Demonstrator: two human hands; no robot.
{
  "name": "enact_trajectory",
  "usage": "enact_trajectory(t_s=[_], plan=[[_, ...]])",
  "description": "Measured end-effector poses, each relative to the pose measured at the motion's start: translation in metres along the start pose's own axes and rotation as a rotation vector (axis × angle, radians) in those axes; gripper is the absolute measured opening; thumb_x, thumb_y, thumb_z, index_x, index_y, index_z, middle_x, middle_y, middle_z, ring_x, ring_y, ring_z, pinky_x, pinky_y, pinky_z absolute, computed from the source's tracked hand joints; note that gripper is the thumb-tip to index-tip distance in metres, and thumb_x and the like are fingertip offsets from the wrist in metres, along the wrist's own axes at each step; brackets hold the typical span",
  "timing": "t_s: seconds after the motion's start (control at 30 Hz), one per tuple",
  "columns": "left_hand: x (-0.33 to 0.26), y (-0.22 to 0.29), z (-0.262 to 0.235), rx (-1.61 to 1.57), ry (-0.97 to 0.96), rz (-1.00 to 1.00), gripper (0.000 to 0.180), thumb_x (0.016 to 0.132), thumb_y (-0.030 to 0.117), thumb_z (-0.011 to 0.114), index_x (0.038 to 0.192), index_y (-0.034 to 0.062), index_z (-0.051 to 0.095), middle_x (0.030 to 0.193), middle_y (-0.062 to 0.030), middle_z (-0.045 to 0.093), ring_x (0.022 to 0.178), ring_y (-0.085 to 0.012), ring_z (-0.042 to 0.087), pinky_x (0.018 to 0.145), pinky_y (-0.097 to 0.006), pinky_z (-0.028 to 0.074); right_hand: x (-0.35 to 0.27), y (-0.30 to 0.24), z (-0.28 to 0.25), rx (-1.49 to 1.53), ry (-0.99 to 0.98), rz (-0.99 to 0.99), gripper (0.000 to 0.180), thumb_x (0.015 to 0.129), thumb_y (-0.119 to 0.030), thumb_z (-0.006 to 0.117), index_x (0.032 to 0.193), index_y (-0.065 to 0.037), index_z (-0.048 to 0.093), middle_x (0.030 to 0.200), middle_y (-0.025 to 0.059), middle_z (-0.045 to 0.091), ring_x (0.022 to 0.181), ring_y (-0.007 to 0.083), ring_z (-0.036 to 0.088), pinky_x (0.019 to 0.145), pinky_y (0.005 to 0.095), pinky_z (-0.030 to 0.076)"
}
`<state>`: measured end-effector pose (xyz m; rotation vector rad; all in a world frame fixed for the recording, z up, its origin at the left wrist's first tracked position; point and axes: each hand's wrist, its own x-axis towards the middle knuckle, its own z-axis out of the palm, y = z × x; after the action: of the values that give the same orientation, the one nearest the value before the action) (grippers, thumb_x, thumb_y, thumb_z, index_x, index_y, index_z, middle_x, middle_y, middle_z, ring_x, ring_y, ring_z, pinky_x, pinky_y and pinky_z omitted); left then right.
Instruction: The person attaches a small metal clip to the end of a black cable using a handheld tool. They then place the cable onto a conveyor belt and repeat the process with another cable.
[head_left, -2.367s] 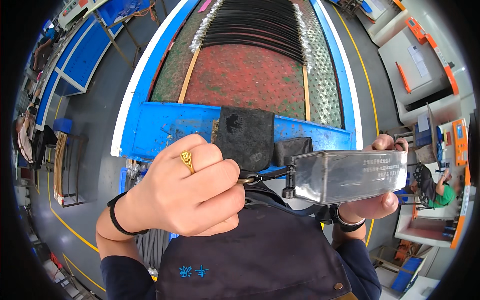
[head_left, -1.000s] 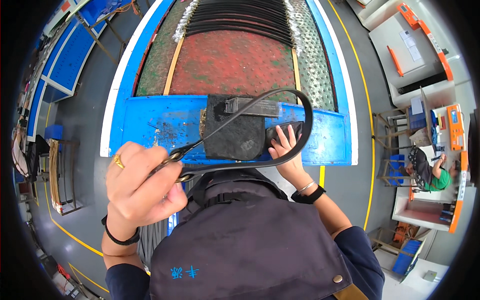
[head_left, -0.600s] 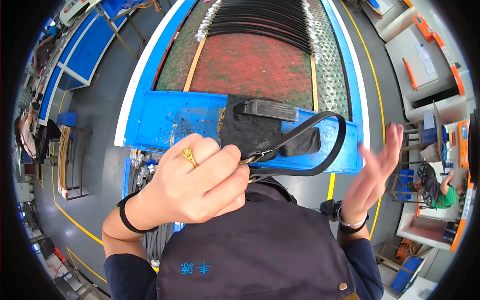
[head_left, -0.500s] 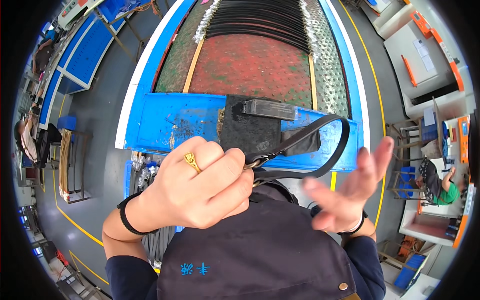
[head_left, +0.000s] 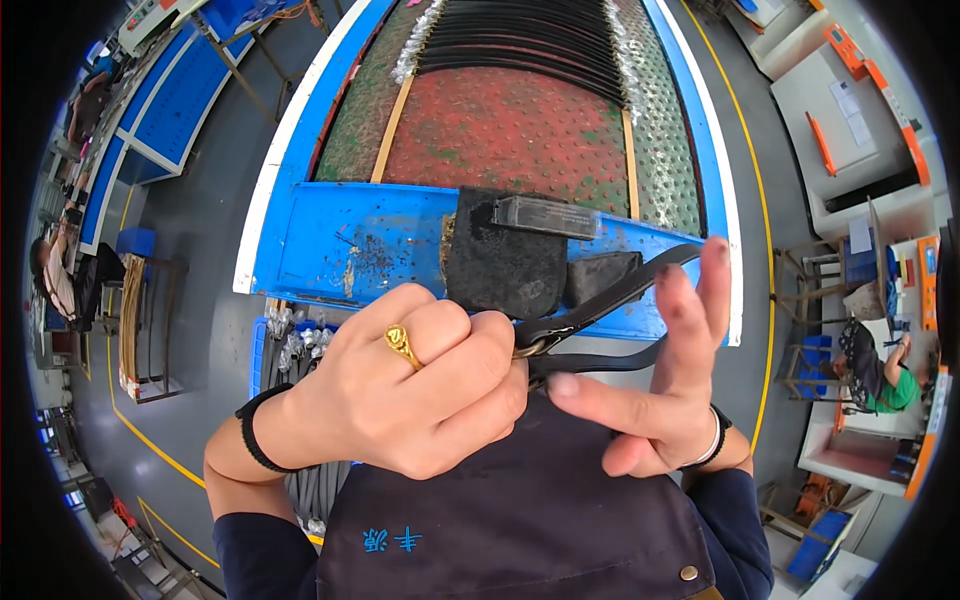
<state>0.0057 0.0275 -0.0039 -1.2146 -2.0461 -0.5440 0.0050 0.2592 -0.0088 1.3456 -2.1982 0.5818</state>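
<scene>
While the left hand (head_left: 400, 390) is closed in a fist on the buckle end of a black belt (head_left: 610, 300), the right hand (head_left: 660, 390) is spread wide, fingers fanned, its fingertips touching the belt's loop without closing on it. The belt arcs up from the fist over the near edge of the blue surface (head_left: 340, 250), above a black pad (head_left: 505, 265) and a dark rectangular block (head_left: 545, 215).

As I judge it, the loop could spring away or twist, since only one hand truly holds it; a slack strap might also catch the block or the wedge-shaped piece (head_left: 600, 275) just beside the pad. The surface's left part lies bare, while its far edge meets a red studded mat (head_left: 510, 130) with rows of belts (head_left: 520, 40) beyond. Room between surface and apron (head_left: 520, 520) is tight.
</scene>
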Motion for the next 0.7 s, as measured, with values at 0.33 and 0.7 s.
enact_trajectory(t_s=[0.33,0.7], plan=[[0.003,0.003,0.007,0.02,0.028,-0.002,0.013,0.051,0.01,0.061,0.062,0.0067,0.056,0.07,-0.0034,0.051,0.058,-0.0139,0.042,0.046,-0.024,0.029,0.004,0.003,-0.002,-0.111,0.058,0.015,0.058,0.093,-0.055,0.025,0.097,-0.021,0.071,0.141,0.0255,0.029,0.134,0.0442,0.015,0.108,0.0553,0.006],[-0.001,0.001,0.004,0.038,-0.072,0.094,0.021,0.047,0.014,0.063,0.066,0.0049,0.058,0.076,-0.0059,0.053,0.059,-0.0163,0.046,0.046,-0.026,0.034,0.012,0.0,-0.012,0.064,-0.007,0.36,0.061,0.095,-0.051,0.022,0.104,-0.013,0.068,0.141,0.0246,0.03,0.134,0.0434,0.017,0.107,0.0525,0.017]])
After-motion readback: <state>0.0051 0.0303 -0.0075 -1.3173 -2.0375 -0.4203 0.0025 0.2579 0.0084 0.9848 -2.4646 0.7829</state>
